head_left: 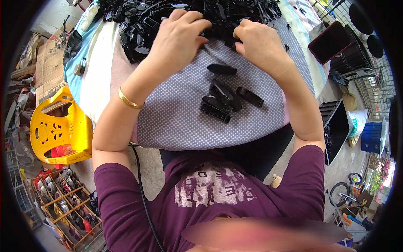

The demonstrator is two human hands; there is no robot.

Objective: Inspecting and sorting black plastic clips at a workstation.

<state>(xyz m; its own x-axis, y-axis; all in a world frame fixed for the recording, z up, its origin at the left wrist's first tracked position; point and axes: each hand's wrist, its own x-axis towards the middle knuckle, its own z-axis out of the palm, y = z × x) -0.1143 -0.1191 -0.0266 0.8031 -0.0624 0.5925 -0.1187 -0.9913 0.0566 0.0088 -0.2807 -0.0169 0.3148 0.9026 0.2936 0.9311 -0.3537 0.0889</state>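
At the black-parts pile (pixel 140 27) | left hand (pixel 178 35), right hand (pixel 261 45): fingers (pixel 201 24) half-curled, hold unclear | lettering (pixel 230 191): shirt (pixel 121 201), cardboard (pixel 48 63)

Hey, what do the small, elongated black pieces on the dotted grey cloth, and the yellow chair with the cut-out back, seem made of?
The small, elongated black pieces: probably moulded plastic, satin to glossy, going by the highlights and one piece's row of slots.
The yellow chair with the cut-out back: likely plastic, smooth, slightly shiny, evenly coloured, its holes apparently moulded in.
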